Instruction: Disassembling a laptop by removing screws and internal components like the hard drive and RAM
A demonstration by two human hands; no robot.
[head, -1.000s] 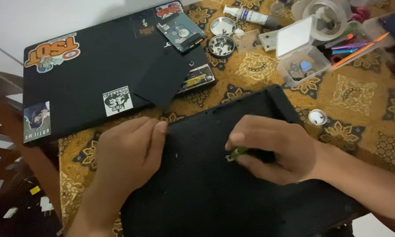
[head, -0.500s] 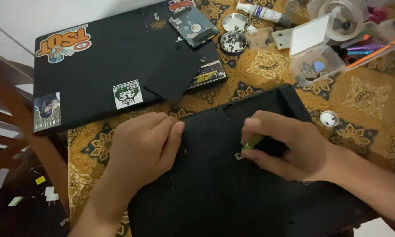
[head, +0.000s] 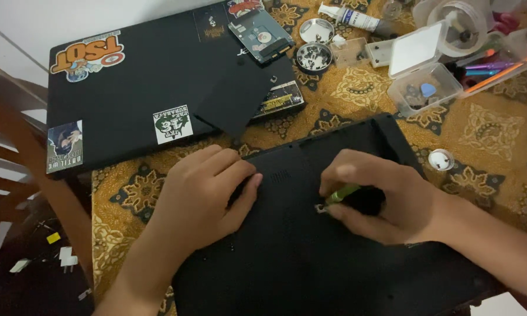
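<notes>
Near the middle of the tabletop, which is wearing a gold and brown patterned cloth, a black laptop base is lying underside up, reaching from the centre down to the lower edge of the view. The right hand is resting on this panel, its grip clamped on a small green-handled screwdriver, whose tip is touching the panel at a small metal piece just left of the fingers. The left hand is lying flat on the panel's upper left corner, fingers together and holding nothing, pressing down on the surface. Beyond the hands, a second black laptop with stickers is sitting closed at the upper left, and a loose black cover plate is leaning across its right edge. A bare hard drive is lying on that laptop's far corner. Just beside it, a round metal dish is holding small screws. Further right, a clear plastic box with its lid up is standing near coloured pens. A small white round cap is sitting just right of the laptop base.
</notes>
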